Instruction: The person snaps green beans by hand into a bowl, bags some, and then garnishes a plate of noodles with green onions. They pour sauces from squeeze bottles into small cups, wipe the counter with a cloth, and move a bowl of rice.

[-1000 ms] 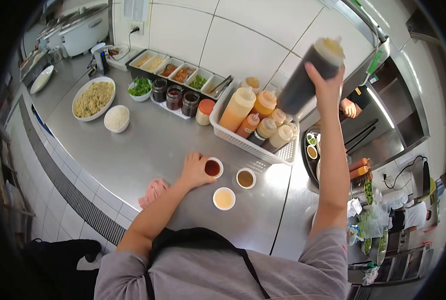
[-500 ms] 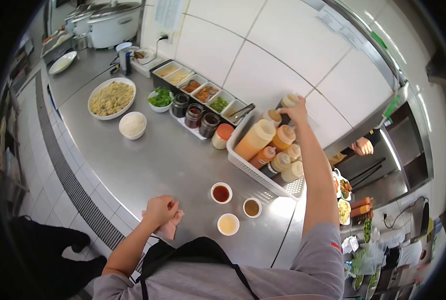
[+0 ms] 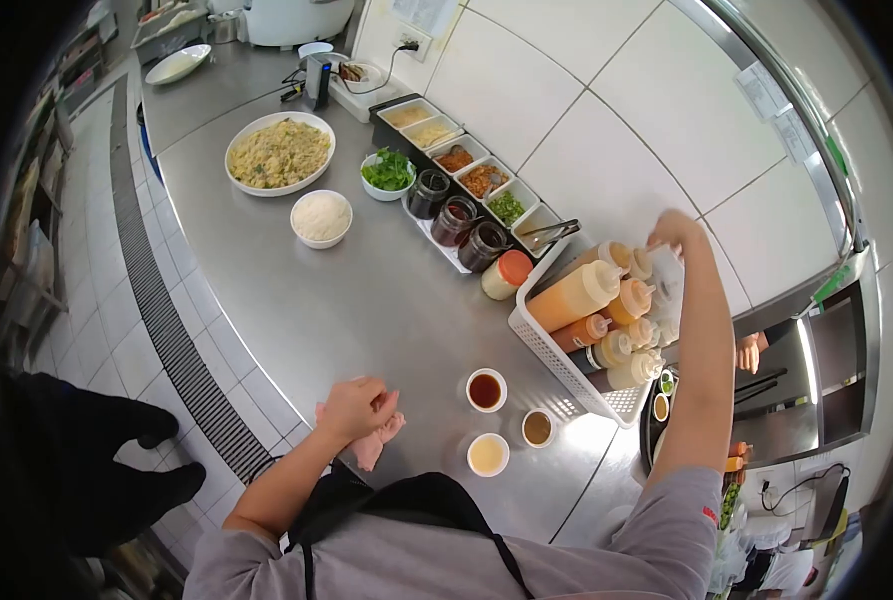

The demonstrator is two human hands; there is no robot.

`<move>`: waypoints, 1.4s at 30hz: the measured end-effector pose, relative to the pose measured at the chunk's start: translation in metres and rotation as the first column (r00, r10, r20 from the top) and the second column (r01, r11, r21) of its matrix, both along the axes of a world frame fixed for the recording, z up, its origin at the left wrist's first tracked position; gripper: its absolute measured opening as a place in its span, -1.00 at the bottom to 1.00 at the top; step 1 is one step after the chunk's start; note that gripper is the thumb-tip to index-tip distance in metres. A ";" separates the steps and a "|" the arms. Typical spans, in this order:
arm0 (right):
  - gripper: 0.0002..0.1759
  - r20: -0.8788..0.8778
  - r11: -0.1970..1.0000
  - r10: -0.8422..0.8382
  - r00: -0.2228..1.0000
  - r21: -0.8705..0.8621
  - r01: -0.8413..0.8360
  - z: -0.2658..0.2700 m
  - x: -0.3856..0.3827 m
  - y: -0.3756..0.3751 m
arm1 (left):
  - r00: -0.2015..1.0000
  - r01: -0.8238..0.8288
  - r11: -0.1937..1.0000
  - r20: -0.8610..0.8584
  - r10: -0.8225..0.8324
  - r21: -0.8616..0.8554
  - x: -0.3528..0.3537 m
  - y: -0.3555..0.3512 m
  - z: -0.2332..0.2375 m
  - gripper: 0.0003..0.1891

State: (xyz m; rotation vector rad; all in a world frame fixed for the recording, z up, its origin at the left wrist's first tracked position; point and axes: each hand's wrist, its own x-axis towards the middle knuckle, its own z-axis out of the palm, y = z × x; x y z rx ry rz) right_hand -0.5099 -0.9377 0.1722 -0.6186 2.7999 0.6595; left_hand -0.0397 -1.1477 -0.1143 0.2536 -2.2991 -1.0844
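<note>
At the near edge of the steel counter, my left hand point(image 3: 358, 408) is closed with a crumpled pink cloth point(image 3: 369, 448) in and under it. My right hand point(image 3: 676, 232) reaches over the far side of a white perforated basket point(image 3: 556, 362). Its fingers are bent together by a blurred, translucent shape; what they grip cannot be made out. Squeeze bottles fill the basket, among them a large pale-orange bottle point(image 3: 573, 296) and a smaller orange bottle point(image 3: 581, 332). Between my arms stand small cups of dark red sauce point(image 3: 485, 391), brown sauce point(image 3: 537, 429) and pale yellow sauce point(image 3: 487, 456).
Left on the counter are a plate of fried rice point(image 3: 279, 153), a bowl of white rice point(image 3: 321, 219) and a bowl of greens point(image 3: 388, 174). Dark jars point(image 3: 455, 220) and a topping tray point(image 3: 466, 165) line the tiled wall. Another person's hand point(image 3: 749, 352) shows at right.
The view has shifted, so the counter sits lower and further right. My right hand has come away from a bottle top at the basket's back. My left hand stays by the pink cloth.
</note>
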 end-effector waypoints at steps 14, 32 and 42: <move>-0.71 -0.106 0.934 0.041 0.994 -0.350 -0.076 -0.168 0.050 -0.184 | 0.953 -0.041 0.998 -0.298 0.054 0.050 0.008 -0.006 -0.012 -0.77; -0.77 -0.037 0.781 -0.034 0.999 -0.625 0.003 -0.203 0.028 -0.137 | 0.963 -0.003 0.996 -0.270 0.026 0.084 0.006 -0.008 -0.006 -0.83; -0.76 0.329 0.026 -0.190 0.925 -0.940 0.340 -0.162 0.064 -0.129 | 0.980 0.024 0.991 -0.199 0.004 0.134 0.009 -0.007 0.000 -0.85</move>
